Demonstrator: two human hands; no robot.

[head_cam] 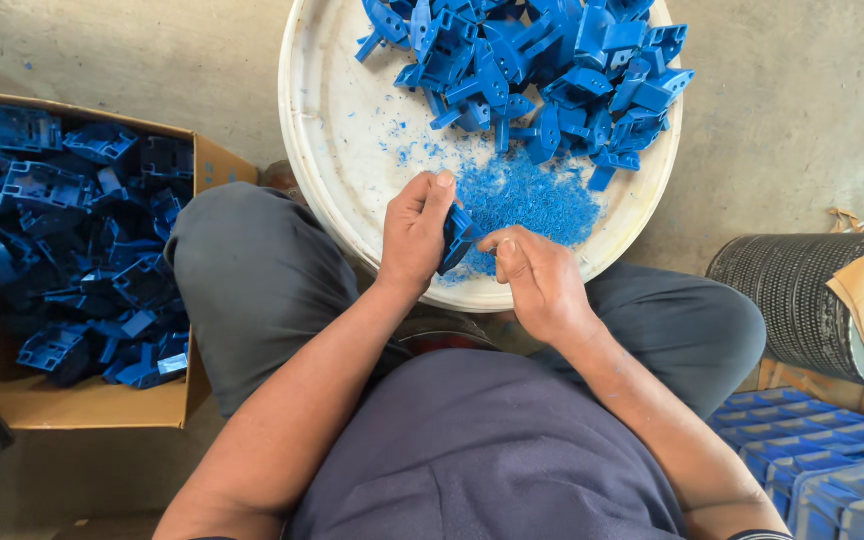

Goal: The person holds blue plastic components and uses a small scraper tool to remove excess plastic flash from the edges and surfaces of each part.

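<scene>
Closest to you, your dark grey lap and bent knees fill the bottom of the view, with both forearms reaching forward over them. Your left hand (414, 232) is curled closed around a blue plastic part (456, 238), thumb on top and fingers wrapped behind, holding it upright over the near rim of the basin. Your right hand (537, 280) is closed too, thumb and forefinger pressed together right against the lower edge of that same part; whether something small sits between those fingers, you cannot tell from here.

Just beyond your hands lies a round white basin (332, 130), its near edge resting between your knees. A scatter of blue shavings (537, 195) covers its floor just past the part, and farther back a heap of blue parts (542, 70) is piled against the far side.

To your left, on the concrete floor, a cardboard box (92, 405) holds more of the same blue pieces. To your right stand a dark ribbed roll (787, 295) and stacked blue crates (822, 455).
</scene>
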